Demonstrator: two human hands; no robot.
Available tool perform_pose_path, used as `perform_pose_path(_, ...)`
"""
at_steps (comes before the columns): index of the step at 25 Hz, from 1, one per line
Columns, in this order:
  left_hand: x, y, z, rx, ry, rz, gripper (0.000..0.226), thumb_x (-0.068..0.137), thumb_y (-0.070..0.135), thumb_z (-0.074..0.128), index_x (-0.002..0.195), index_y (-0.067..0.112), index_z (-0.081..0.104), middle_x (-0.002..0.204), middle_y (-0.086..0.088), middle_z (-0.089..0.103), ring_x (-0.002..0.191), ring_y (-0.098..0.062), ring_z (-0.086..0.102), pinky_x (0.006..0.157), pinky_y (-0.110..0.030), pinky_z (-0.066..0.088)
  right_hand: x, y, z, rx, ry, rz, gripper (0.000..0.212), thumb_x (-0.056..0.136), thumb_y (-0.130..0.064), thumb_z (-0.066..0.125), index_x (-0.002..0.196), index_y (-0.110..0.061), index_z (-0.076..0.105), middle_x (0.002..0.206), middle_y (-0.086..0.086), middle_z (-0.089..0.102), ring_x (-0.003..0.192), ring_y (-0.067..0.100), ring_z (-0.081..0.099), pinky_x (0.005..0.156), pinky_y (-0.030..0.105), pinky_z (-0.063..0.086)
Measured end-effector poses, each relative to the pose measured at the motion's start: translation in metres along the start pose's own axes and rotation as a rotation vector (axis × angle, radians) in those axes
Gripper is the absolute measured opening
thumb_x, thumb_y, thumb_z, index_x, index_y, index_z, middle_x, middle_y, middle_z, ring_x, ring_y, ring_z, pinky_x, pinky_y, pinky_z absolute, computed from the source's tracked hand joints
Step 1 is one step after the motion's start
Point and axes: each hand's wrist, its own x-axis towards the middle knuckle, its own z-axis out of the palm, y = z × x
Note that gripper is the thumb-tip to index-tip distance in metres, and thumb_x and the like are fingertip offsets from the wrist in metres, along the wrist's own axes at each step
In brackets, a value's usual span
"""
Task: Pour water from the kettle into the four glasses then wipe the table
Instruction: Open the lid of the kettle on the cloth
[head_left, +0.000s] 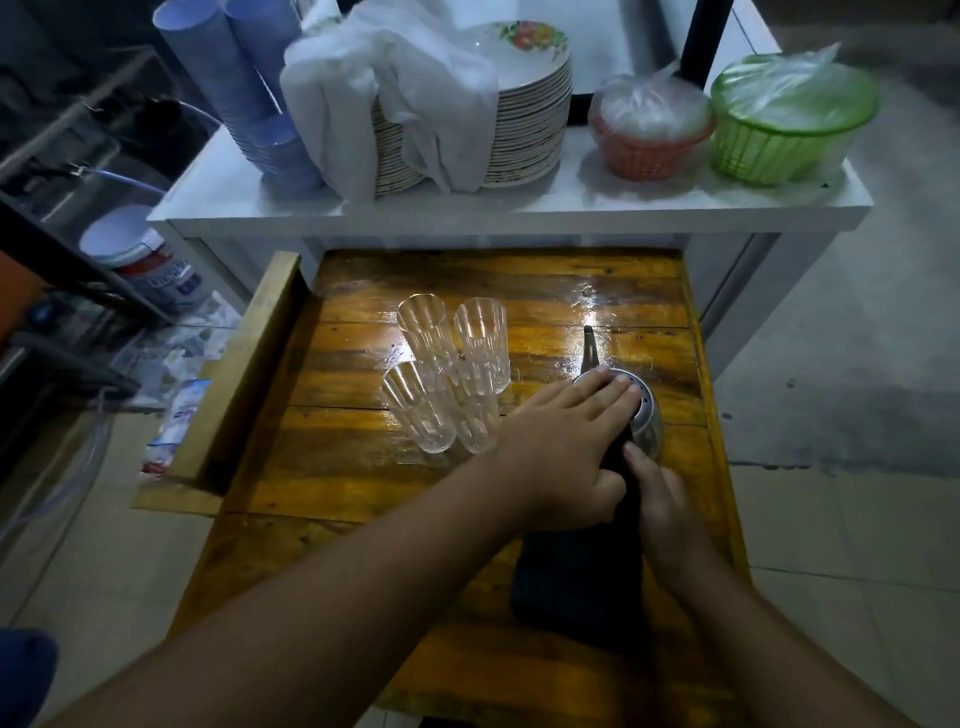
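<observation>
A small metal kettle (645, 421) stands on the wooden table (363, 483), its thin spout pointing away from me. My left hand (561, 447) lies flat over the kettle's top, fingers spread across the lid. My right hand (662, 499) grips the kettle's dark handle from the near side. Several ribbed clear glasses (447, 374) stand clustered just left of the kettle, and I see no water in them. A dark folded cloth (576, 582) lies on the table under my wrists.
Behind the table a white shelf (519, 208) carries a stack of plates (524, 104) draped with a white cloth, blue cups (249, 88), and an orange basket (649, 140) and green basket (789, 124). Wet patches shine on the table's far side. A raised wooden rail (244, 374) borders the left edge.
</observation>
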Motion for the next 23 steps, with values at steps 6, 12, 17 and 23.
perform_pose_path(6,-0.077,-0.011,-0.031,-0.111,0.098,0.028,0.079,0.087,0.042,0.039,0.159,0.018,0.018,0.167,-0.002,0.016,0.154,-0.013,0.005,0.118,-0.029,0.001,-0.05,-0.031,0.053,0.058,-0.055,0.016,0.066,0.097,-0.053,0.038,0.068,-0.007,0.074,0.064,0.015,0.071,0.062,0.027,0.07,0.063,0.036,0.053)
perform_pose_path(12,-0.141,-0.035,-0.042,-0.174,0.165,-0.025,0.077,0.085,0.042,0.043,0.157,0.02,0.027,0.165,0.002,0.025,0.153,-0.008,0.011,0.114,-0.018,-0.002,-0.075,-0.047,0.12,0.044,-0.132,0.053,0.065,0.096,-0.048,0.033,0.046,-0.02,0.066,0.048,0.001,0.063,0.051,0.009,0.064,0.06,0.018,0.049)
perform_pose_path(17,-0.163,-0.058,-0.041,-0.231,0.171,-0.083,0.078,0.084,0.044,0.037,0.158,0.022,0.026,0.165,0.006,0.026,0.152,-0.004,0.009,0.111,-0.014,-0.003,-0.073,-0.06,0.156,0.031,-0.164,0.111,0.065,0.096,-0.046,0.032,0.046,-0.015,0.059,0.047,0.002,0.06,0.051,0.008,0.062,0.06,0.014,0.047)
perform_pose_path(23,-0.168,-0.078,-0.041,-0.32,0.145,-0.121,0.078,0.083,0.045,0.033,0.158,0.026,0.023,0.166,0.01,0.022,0.152,-0.001,0.006,0.121,-0.031,0.009,-0.069,-0.075,0.173,-0.049,-0.153,0.154,0.074,0.099,-0.057,0.035,0.045,-0.013,0.061,0.058,0.025,0.065,0.058,0.018,0.068,0.062,0.015,0.049)
